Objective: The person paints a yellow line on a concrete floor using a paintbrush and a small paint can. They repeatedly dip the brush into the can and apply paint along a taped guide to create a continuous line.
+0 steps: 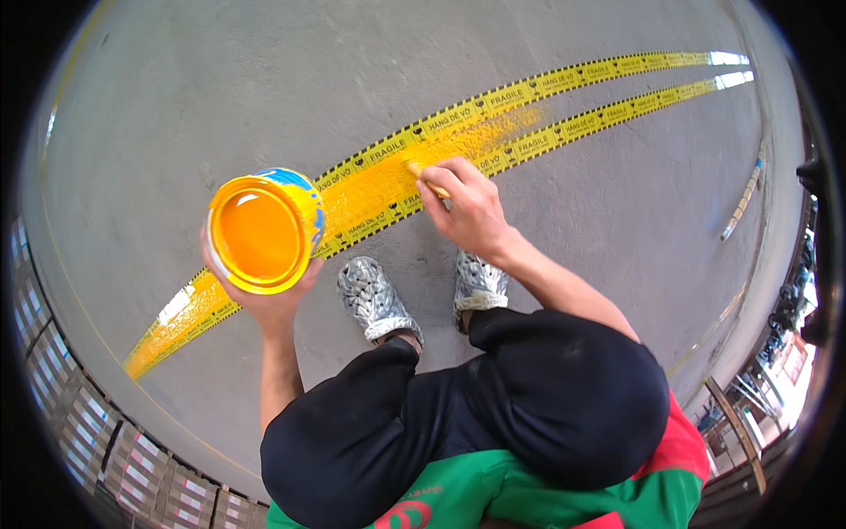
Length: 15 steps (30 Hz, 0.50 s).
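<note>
My left hand [273, 300] is wrapped round an open can of yellow paint [262, 231], with the orange-yellow paint showing inside and drips over its rim. In my right hand [467, 204] is a paintbrush [429, 181], its handle gripped in closed fingers and its bristles on the floor. Wet yellow paint [361, 198] covers the strip of floor under the brush, thinning to speckles toward the right. Two lines of yellow printed tape, an upper one [546, 84] and a lower one [608, 115], border the strip. The can hides part of the strip.
My patterned clogs [374, 298] stand just below the lower tape on the grey concrete floor [264, 79]. A thin striped stick [743, 198] lies at the right. Stacked cartons [84, 419] line the lower left, and a wooden plank [738, 432] leans at the lower right.
</note>
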Available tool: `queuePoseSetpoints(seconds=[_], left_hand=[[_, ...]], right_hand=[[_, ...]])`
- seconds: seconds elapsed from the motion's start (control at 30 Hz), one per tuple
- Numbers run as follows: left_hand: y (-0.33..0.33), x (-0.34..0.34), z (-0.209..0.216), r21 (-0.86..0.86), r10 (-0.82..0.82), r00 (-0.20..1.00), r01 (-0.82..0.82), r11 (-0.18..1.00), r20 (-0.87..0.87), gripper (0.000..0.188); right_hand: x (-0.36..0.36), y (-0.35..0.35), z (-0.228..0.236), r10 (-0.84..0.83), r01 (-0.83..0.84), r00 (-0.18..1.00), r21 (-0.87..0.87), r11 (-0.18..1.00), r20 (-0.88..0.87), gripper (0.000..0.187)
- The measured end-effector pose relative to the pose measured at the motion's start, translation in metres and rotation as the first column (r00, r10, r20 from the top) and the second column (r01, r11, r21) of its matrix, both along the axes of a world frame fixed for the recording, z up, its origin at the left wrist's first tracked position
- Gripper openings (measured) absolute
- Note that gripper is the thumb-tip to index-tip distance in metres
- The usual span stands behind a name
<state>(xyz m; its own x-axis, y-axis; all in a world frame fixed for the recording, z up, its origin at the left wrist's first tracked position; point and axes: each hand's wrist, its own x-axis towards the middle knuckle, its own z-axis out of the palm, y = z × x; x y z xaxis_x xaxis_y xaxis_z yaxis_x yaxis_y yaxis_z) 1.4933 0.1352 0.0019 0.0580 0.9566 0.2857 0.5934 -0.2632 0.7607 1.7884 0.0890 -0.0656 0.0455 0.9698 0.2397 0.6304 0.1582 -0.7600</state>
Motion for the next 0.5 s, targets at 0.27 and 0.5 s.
queuePoseSetpoints(seconds=[0.27,0.5], left_hand=[[0.007,0.027,-0.016,-0.012,-0.074,0.985,0.077,0.997,0.158,0.12],[-0.002,0.025,-0.021,-0.047,-0.136,0.978,0.145,0.988,0.157,0.125]], right_hand=[[0.059,-0.007,-0.017,-0.221,0.142,0.944,-0.302,0.943,-0.245,0.014],[0.165,0.006,0.008,-0.531,0.553,0.831,-0.146,0.82,0.166,0.019]])
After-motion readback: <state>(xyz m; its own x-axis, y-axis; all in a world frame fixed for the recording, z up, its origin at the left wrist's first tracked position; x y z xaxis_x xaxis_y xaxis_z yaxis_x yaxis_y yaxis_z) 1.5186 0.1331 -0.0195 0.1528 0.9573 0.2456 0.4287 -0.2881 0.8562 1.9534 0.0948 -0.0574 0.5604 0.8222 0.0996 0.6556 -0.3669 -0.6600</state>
